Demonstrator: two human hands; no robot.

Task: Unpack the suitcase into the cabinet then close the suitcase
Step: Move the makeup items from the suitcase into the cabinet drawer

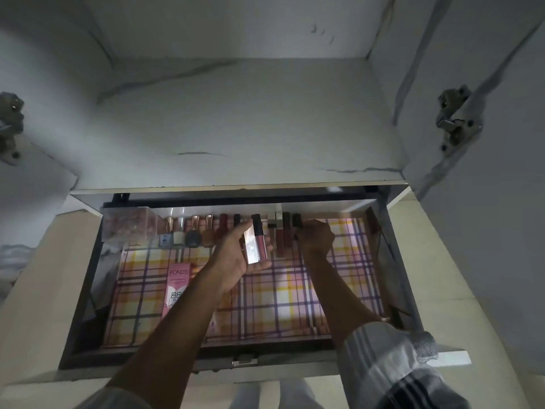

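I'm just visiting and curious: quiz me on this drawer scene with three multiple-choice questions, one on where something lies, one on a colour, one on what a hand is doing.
1. Where does the pink Pond's box lie in the drawer?
A. front left of the liner
B. back right corner
C. on the shelf above

2. What colour is the cap of the lip gloss tube in the left hand?
A. white
B. black
C. gold

3. What is the right hand doing?
A. hanging idle outside the drawer
B. lying flat on the liner
C. its fingers touch a dark tube in the back row

Answers: 1 A, the box lies on the plaid liner's left side, nearer the front; 2 B, the cap above the pink tube is black; 3 C, its fingers reach the last tube in the row.
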